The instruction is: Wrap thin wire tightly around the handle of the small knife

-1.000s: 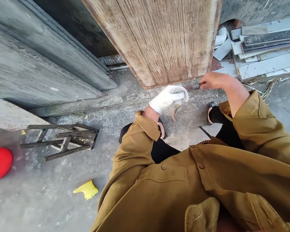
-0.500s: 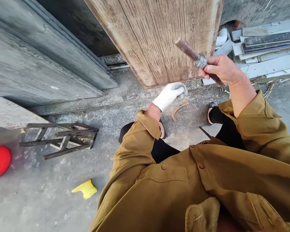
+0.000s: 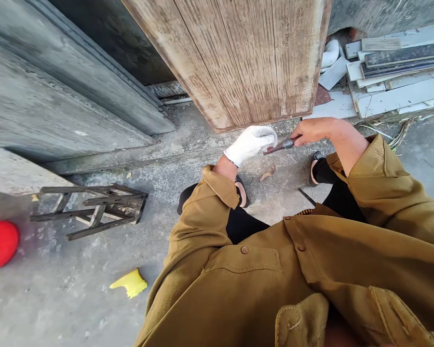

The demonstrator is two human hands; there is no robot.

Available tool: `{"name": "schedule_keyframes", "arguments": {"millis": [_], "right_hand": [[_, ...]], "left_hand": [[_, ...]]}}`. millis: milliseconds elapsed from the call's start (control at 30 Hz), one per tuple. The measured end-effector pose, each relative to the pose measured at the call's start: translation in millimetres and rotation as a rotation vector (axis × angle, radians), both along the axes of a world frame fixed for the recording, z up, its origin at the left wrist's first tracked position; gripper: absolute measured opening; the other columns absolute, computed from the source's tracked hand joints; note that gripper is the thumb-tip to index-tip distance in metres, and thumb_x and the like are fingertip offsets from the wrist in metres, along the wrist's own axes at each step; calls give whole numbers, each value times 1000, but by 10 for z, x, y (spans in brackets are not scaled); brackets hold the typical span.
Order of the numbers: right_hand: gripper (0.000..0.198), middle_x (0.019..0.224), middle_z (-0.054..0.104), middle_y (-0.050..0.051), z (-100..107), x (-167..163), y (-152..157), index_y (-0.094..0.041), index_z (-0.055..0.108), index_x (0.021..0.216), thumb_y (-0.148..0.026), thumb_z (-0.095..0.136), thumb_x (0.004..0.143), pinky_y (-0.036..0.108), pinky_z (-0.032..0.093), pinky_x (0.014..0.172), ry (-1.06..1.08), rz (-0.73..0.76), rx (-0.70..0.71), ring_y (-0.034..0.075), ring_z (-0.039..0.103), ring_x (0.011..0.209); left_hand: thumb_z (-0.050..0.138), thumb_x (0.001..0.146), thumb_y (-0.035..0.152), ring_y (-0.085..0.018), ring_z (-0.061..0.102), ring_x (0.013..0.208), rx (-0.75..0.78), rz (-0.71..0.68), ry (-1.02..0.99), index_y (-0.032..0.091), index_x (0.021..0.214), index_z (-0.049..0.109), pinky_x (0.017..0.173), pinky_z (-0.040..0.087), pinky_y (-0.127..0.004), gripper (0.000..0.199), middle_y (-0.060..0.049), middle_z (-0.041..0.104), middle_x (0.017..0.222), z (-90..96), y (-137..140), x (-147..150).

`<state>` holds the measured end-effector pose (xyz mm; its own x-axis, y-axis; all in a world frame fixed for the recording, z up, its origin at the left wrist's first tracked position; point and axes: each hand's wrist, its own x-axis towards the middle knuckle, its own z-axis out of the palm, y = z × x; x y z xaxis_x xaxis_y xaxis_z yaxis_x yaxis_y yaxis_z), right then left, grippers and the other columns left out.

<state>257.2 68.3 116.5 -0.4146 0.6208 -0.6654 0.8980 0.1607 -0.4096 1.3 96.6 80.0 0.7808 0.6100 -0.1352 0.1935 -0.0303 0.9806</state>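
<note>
My right hand point(image 3: 307, 131), bare, is closed around a dark brown wooden stick with thin wire point(image 3: 288, 143) wound about it in a grey coil. The stick point(image 3: 272, 149) points left, nearly level, its far end just below my left hand point(image 3: 256, 142). That hand wears a white glove, and its fingers are pinched together. Thin wire ran from the coil to these fingers a moment before; now the strand is too fine to follow. Below the hands shows a short bent brown piece of wood point(image 3: 268, 173); whether it hangs or lies on the ground I cannot tell.
A worn wooden panel point(image 3: 253, 62) stands ahead of my hands. White and dark boards point(image 3: 401, 82) are stacked at the right. On the concrete at the left are a wooden frame stool point(image 3: 101, 207), a yellow scrap point(image 3: 132, 283) and a red round object point(image 3: 0, 246). A dark rod point(image 3: 306, 196) lies between my feet.
My right hand has come down and tipped the stick from slanting up to nearly level, beside the glove. The left hand has barely moved. The bent brown piece has shifted and looks shorter.
</note>
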Motion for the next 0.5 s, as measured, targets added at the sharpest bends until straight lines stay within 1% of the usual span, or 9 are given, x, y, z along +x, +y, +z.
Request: {"name": "schedule_keyframes", "arguments": {"millis": [100, 167, 233, 300, 367, 400, 433, 500], "right_hand": [[21, 83, 76, 4, 34, 4, -16, -22, 86, 102, -37, 72, 98, 35, 45, 77, 19, 12, -54, 22, 67, 83], [21, 83, 76, 4, 41, 17, -16, -20, 85, 102, -34, 71, 98, 36, 45, 78, 23, 30, -63, 23, 67, 84], [19, 80, 73, 3, 39, 18, -16, -18, 84, 97, -31, 70, 98, 36, 45, 77, 6, 57, -58, 21, 66, 82], [16, 73, 69, 1, 49, 11, -22, -18, 83, 92, -29, 71, 96, 34, 45, 75, 26, 91, -91, 19, 63, 77], [15, 70, 66, -1, 89, 9, -39, -18, 81, 89, -31, 75, 94, 31, 45, 73, 147, 97, -150, 16, 60, 73], [17, 70, 66, -2, 121, 15, -52, -18, 80, 88, -34, 76, 93, 30, 45, 72, 250, 65, -158, 14, 59, 72], [19, 71, 66, -2, 158, 26, -67, -18, 79, 88, -37, 78, 93, 28, 46, 71, 372, 2, -133, 13, 58, 70], [27, 74, 66, -1, 239, 58, -101, -17, 76, 85, -43, 80, 92, 26, 44, 65, 632, -199, 3, 11, 54, 67]], "left_hand": [[70, 88, 25, -9, 52, 58, 32, 49, 39, 13, 78, 69, 59, 44, -22, 15, -2, 67, 71, 32, 23, -9], [71, 88, 27, -8, 52, 59, 38, 59, 57, 13, 80, 70, 60, 44, -22, 16, -2, 69, 74, 57, 31, -26], [72, 89, 29, -8, 52, 59, 37, 39, 75, 13, 81, 71, 59, 44, -22, 18, -2, 69, 74, 61, 38, -43], [73, 89, 30, -8, 51, 58, 31, 3, 93, 13, 79, 71, 58, 42, -22, 19, -2, 67, 72, 35, 49, -50], [77, 88, 31, -9, 50, 57, 11, -6, 91, 14, 78, 70, 56, 39, -22, 21, 0, 64, 68, -16, 60, -37], [78, 87, 33, -9, 49, 56, -12, 11, 58, 14, 78, 70, 54, 38, -22, 23, 0, 63, 68, -44, 63, -23], [80, 86, 36, -9, 49, 57, -47, 31, 3, 15, 78, 69, 54, 37, -22, 25, 0, 63, 69, -70, 60, -5], [80, 87, 43, -10, 52, 60, -114, 66, -125, 14, 82, 70, 55, 40, -22, 31, -3, 66, 75, -106, 39, 39]]}}
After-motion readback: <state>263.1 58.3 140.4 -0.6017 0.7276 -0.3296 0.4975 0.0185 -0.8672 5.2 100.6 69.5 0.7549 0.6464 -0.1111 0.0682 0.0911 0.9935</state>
